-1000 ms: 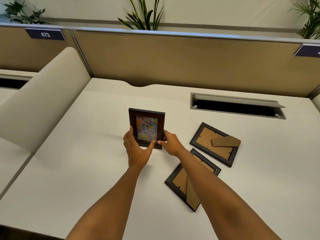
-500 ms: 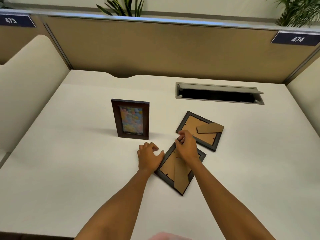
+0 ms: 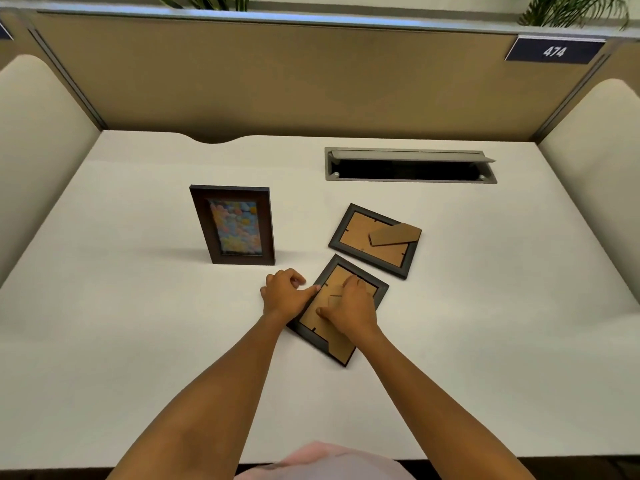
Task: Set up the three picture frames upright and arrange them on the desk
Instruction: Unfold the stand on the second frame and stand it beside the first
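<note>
Our right hand (image 3: 349, 311) hides the near frame (image 3: 313, 318)'s stand, grip unclear; left hand (image 3: 284, 296) loosely curled, fingertip at its edge; frame face-down, long axis diagonal.

- You see frame 1 (image 3: 233, 225), dark brown wood with a pastel picture, standing upright on the desk (image 3: 104, 323), left of the others.
- Frame 2 (image 3: 375, 240) lies face down, black rim, cardboard back up, its stand flap partly raised.
- Frame 3 (image 3: 313, 327) lies face down just in front of frame 2, tilted, stand flat.
</note>
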`<action>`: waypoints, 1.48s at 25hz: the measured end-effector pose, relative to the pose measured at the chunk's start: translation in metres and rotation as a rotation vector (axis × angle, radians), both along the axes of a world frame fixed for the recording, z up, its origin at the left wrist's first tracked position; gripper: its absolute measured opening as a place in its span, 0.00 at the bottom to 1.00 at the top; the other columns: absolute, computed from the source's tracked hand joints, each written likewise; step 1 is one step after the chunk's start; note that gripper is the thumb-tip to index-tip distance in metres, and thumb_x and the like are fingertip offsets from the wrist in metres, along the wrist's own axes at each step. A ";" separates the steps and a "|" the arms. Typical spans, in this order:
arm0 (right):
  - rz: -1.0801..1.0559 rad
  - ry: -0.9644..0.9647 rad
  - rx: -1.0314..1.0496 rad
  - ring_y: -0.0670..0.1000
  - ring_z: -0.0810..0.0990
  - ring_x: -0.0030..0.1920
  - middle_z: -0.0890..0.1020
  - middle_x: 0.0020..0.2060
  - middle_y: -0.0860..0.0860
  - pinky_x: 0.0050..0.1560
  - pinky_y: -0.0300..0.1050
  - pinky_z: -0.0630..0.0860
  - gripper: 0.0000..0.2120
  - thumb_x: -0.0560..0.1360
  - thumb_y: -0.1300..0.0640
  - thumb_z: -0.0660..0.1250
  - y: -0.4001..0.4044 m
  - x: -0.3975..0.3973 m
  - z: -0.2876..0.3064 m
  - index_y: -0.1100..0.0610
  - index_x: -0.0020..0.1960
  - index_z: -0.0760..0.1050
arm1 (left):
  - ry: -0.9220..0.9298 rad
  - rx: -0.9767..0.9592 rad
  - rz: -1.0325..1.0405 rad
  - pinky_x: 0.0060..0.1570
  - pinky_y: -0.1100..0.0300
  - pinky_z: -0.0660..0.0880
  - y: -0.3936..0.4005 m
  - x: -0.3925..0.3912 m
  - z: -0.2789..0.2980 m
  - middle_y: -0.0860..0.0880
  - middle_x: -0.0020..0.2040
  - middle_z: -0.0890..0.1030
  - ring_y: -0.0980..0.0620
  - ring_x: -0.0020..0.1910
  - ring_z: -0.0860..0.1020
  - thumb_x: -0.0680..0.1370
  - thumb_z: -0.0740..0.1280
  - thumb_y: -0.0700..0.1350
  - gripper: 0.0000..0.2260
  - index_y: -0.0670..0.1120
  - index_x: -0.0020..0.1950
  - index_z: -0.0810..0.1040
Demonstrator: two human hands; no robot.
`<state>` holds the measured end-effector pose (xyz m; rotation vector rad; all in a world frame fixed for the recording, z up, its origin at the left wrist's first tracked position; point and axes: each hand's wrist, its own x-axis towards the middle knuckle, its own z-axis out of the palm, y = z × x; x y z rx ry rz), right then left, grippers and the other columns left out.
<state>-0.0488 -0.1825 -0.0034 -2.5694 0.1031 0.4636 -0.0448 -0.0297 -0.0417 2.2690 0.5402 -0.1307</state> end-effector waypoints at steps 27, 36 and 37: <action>0.364 0.049 0.449 0.53 0.81 0.51 0.79 0.53 0.47 0.40 0.43 0.82 0.26 0.64 0.53 0.79 -0.054 0.055 0.048 0.46 0.57 0.71 | -0.369 -0.487 0.111 0.26 0.63 0.67 -0.005 0.031 0.074 0.54 0.29 0.70 0.59 0.25 0.68 0.77 0.64 0.40 0.07 0.47 0.39 0.73; 0.337 -0.399 0.576 0.46 0.79 0.56 0.78 0.57 0.39 0.53 0.36 0.78 0.26 0.69 0.38 0.73 -0.022 0.014 0.037 0.44 0.64 0.71 | -0.638 -0.241 0.185 0.34 0.69 0.77 -0.036 0.030 0.097 0.57 0.35 0.78 0.58 0.35 0.81 0.74 0.68 0.50 0.07 0.54 0.47 0.71; 0.313 -0.377 0.579 0.45 0.80 0.56 0.79 0.58 0.40 0.53 0.36 0.79 0.28 0.69 0.38 0.73 -0.019 0.009 0.031 0.45 0.65 0.71 | -0.637 -0.204 0.176 0.34 0.69 0.78 -0.038 0.030 0.097 0.58 0.35 0.78 0.58 0.35 0.80 0.74 0.69 0.50 0.08 0.54 0.48 0.70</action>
